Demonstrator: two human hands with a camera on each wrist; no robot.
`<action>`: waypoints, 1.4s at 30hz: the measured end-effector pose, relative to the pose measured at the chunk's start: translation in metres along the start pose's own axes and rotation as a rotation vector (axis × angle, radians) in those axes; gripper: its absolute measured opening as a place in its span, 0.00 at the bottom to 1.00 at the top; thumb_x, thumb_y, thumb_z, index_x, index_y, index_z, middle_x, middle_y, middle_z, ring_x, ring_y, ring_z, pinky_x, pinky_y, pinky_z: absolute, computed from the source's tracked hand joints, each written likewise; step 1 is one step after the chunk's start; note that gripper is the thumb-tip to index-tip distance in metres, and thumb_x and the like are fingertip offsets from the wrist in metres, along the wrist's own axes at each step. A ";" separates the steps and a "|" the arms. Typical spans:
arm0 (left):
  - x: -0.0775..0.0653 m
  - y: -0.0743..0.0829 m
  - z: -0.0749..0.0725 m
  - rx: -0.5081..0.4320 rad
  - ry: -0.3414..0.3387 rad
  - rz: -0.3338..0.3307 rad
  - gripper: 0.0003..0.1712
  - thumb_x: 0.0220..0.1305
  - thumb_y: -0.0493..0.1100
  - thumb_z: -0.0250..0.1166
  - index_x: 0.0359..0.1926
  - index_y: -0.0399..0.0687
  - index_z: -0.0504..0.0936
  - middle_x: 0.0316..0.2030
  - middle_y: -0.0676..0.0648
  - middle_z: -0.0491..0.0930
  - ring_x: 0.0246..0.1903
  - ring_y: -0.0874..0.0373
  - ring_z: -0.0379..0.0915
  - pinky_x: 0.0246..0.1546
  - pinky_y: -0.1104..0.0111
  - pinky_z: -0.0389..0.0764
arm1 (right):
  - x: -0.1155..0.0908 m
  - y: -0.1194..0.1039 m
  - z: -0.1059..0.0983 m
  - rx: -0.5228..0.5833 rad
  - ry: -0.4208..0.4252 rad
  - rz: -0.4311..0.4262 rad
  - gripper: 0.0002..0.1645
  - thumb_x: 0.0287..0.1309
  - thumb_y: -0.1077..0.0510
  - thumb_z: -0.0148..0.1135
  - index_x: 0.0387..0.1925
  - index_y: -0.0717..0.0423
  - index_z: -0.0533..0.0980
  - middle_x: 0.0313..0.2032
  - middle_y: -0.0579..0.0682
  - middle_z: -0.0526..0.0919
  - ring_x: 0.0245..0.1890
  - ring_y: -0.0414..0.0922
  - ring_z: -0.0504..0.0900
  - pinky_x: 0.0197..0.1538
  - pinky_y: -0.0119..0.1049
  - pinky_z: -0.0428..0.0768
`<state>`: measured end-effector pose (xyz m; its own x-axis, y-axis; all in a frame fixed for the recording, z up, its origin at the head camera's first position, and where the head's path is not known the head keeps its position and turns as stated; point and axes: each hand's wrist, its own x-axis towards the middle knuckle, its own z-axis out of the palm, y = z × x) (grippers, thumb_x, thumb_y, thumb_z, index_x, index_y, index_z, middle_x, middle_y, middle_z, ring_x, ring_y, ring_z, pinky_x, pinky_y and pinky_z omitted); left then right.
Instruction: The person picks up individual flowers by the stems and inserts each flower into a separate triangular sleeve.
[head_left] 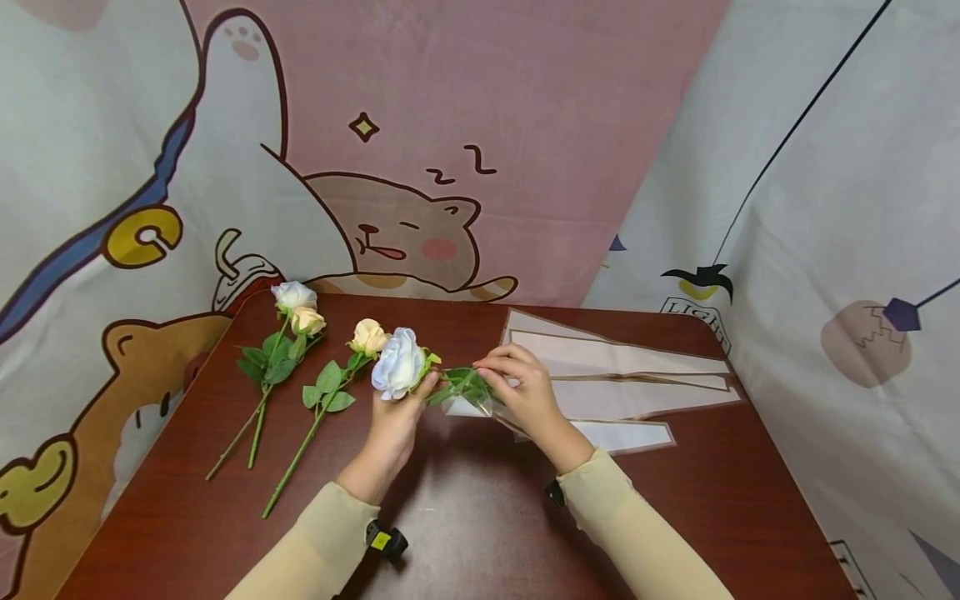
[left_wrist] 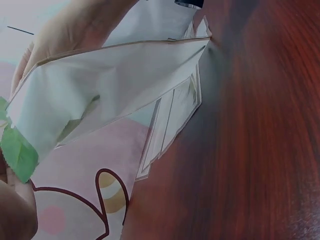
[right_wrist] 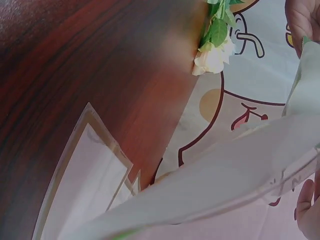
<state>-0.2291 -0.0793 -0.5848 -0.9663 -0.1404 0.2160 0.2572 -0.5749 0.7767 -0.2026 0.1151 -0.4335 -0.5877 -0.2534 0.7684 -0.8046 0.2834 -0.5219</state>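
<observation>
A pale blue artificial rose (head_left: pixel 399 364) is held in my left hand (head_left: pixel 395 423), gripped just below its bloom. Its green leaves (head_left: pixel 467 385) lie at the mouth of a white, brown-edged flower sleeve (left_wrist: pixel 115 75). My right hand (head_left: pixel 528 396) pinches the sleeve's edge near those leaves, with fingertips bent. In the left wrist view, one leaf (left_wrist: pixel 19 154) sticks out of the sleeve beside my left thumb, and the rose's stem is hidden inside. The sleeve slants across the right wrist view, between both hands, and covers part of the right fingers.
Left on the brown table (head_left: pixel 465 533) lies a cream rose (head_left: pixel 369 337) on its stem. Farther left are a white rose (head_left: pixel 294 296) and another cream rose (head_left: pixel 307 322), stems crossed. Several flat sleeves (head_left: pixel 637 358) overlap at the right. A printed cloth (head_left: pixel 525 125) hangs behind.
</observation>
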 end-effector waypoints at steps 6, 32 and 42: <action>0.002 0.008 0.000 0.058 0.084 0.063 0.25 0.50 0.35 0.65 0.50 0.37 0.69 0.37 0.31 0.76 0.34 0.35 0.74 0.40 0.50 0.74 | 0.008 -0.017 -0.004 0.067 0.016 -0.036 0.10 0.37 0.75 0.64 0.27 0.65 0.80 0.28 0.55 0.78 0.30 0.46 0.75 0.32 0.27 0.76; 0.005 0.011 -0.006 -0.013 0.253 0.049 0.28 0.49 0.37 0.66 0.52 0.38 0.68 0.40 0.33 0.75 0.36 0.39 0.75 0.42 0.54 0.74 | 0.009 -0.022 -0.010 0.145 0.009 0.031 0.09 0.41 0.80 0.58 0.28 0.70 0.78 0.29 0.59 0.77 0.31 0.48 0.74 0.33 0.29 0.72; -0.001 0.006 0.004 0.071 0.179 0.025 0.26 0.48 0.38 0.67 0.49 0.37 0.70 0.35 0.32 0.77 0.35 0.37 0.75 0.39 0.53 0.75 | 0.011 -0.022 -0.004 0.106 0.013 0.023 0.08 0.41 0.76 0.61 0.27 0.67 0.79 0.29 0.57 0.78 0.32 0.48 0.74 0.34 0.30 0.74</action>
<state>-0.2268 -0.0796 -0.5776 -0.9452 -0.2986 0.1318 0.2752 -0.5120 0.8137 -0.1906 0.1093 -0.4122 -0.6057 -0.2356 0.7600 -0.7956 0.1893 -0.5754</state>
